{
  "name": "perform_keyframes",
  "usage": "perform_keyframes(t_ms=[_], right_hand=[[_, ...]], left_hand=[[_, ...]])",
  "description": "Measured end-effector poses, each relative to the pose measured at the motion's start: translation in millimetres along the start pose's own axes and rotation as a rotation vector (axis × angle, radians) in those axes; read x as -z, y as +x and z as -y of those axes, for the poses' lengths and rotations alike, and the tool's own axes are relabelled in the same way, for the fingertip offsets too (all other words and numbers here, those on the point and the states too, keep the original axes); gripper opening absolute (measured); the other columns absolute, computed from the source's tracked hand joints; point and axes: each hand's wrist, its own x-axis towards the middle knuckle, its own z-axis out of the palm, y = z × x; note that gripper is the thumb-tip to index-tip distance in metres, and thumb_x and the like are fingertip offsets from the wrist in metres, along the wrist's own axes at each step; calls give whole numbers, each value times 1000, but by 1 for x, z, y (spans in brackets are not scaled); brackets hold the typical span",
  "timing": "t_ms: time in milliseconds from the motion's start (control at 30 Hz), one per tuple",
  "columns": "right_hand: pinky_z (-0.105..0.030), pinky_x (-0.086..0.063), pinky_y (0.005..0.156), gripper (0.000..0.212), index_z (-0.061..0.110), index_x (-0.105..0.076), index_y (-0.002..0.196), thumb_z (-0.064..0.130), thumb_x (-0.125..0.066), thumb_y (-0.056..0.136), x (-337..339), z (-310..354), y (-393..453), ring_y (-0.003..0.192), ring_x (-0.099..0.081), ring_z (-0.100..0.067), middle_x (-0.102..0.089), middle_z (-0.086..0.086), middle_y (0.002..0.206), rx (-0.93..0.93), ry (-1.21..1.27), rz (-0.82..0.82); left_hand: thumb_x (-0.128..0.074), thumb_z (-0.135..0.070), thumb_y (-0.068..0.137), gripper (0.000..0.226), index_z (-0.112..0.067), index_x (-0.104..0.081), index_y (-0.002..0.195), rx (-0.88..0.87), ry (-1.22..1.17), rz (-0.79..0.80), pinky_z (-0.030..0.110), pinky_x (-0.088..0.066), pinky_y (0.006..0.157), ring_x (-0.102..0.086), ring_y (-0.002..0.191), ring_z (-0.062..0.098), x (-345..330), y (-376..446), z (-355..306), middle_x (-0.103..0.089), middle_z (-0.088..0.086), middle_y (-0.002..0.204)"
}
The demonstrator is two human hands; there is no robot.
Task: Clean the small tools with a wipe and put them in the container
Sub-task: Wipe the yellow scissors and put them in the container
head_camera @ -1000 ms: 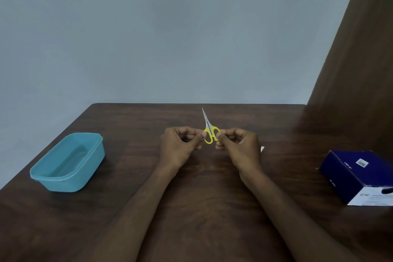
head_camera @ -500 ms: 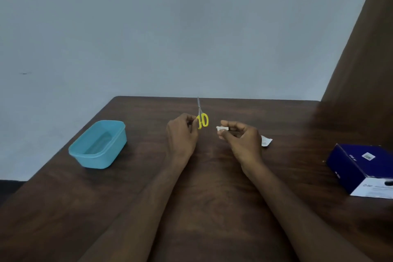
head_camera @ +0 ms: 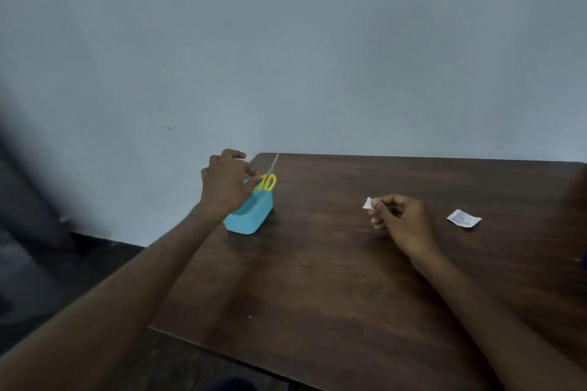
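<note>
While your left hand (head_camera: 227, 187) pinches the scissors (head_camera: 268, 179) by their yellow handles, blades pointing up and away, they hang directly above the blue container (head_camera: 251, 214), which stands just under that grip on the table (head_camera: 317, 263). Your right hand (head_camera: 403, 219), well off to the right, pinches a small white wipe (head_camera: 367, 203) between curled fingertips. Beyond that grip lies a torn sachet (head_camera: 463, 218); its print is too blurred to read.
</note>
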Motion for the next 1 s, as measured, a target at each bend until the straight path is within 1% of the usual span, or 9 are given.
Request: perform_keyframes(t_ms=[100, 200, 367, 500, 667, 767, 833, 933, 1000], right_hand=[[-43, -63, 71, 12, 16, -78, 92, 18, -71, 101, 6, 1, -1, 66, -72, -18, -81, -8, 82, 15, -11, -36], [-42, -62, 71, 12, 15, -79, 94, 20, -71, 101, 12, 0, 0, 64, -72, -19, -80, -1, 79, 32, -47, -85], [-47, -62, 76, 12, 22, -79, 90, 24, -72, 101, 17, -3, 2, 66, -73, -22, -80, 3, 78, 35, -50, -108], [-48, -62, 76, 13, 22, -79, 90, 22, -71, 101, 17, -3, 5, 63, -71, -22, -79, 3, 77, 31, -49, -98], [-48, -62, 74, 13, 22, -79, 90, 20, -71, 101, 16, -2, 6, 63, -69, -22, -80, 1, 79, 38, -55, -77], [-47, -62, 73, 13, 23, -79, 89, 21, -72, 100, 16, -2, 4, 61, -70, -20, -80, 2, 79, 44, -56, -73], [-47, -62, 72, 12, 23, -78, 90, 21, -72, 100, 17, -1, 4, 61, -69, -19, -80, 0, 79, 46, -53, -77], [-49, -64, 75, 9, 22, -78, 93, 18, -73, 100, 11, 4, 4, 63, -71, -18, -81, -1, 80, 39, -31, -54], [-52, -66, 78, 9, 23, -78, 94, 16, -74, 98, 13, 5, 2, 65, -74, -18, -81, -1, 80, 26, -36, -58]], left_hand=[[-78, -49, 95, 19, -34, -83, 106, 97, 98, 62, 55, -42, 108, -45, 141, 35, 19, -1, 27, -52, 3, 153], [-78, -47, 95, 19, -33, -82, 108, 115, 168, 127, 54, -42, 107, -46, 138, 36, 21, 1, 42, -51, 6, 150], [-82, -43, 92, 19, -30, -82, 106, 172, 176, 269, 47, -44, 98, -52, 126, 32, 2, 4, 46, -55, 6, 131], [-89, -40, 83, 19, -29, -84, 98, 186, 173, 305, 46, -43, 91, -57, 117, 29, -14, 9, 43, -62, 1, 121], [-90, -49, 78, 39, -26, -78, 108, 242, 240, 399, 51, -42, 103, -59, 117, 26, -18, 19, 41, -68, -3, 119], [-88, -47, 80, 35, -24, -68, 97, 261, 223, 428, 52, -46, 105, -63, 112, 26, -17, 22, 38, -71, -1, 113], [-85, -45, 83, 31, -23, -64, 86, 233, 218, 405, 49, -52, 100, -65, 107, 26, -8, 24, 33, -73, 2, 110], [-81, -48, 90, 29, -20, -79, 98, 123, 217, 255, 41, -55, 90, -66, 108, 25, 10, 21, 21, -73, 2, 114], [-81, -47, 92, 27, -21, -82, 99, 41, 116, 166, 38, -53, 86, -66, 110, 22, 12, 13, -1, -72, 0, 116]])
